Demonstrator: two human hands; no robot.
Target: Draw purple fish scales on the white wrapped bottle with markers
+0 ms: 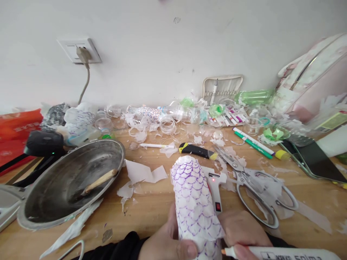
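A white paper-covered form [193, 202] with purple scale outlines stands at the bottom centre, its rounded top pointing away from me. My left hand [169, 240] is wrapped round its lower left side, the thumb across the front. In my right hand [241, 231] is a white marker [282, 252] with an orange tip, which points left at the form's lower right edge. That hand's fingers rest close against the form's right side. Just behind the form lies a white glue gun [216, 187] with a red light, partly hidden by it.
A metal bowl [73, 180] holding a wooden stick is at left. Scissors [257, 191] lie at right, a yellow-black cutter [197, 150] behind the form. Markers [255, 142], a phone [316, 159], plastic bottle pieces, paper scraps and a pink bag [317, 79] line the back.
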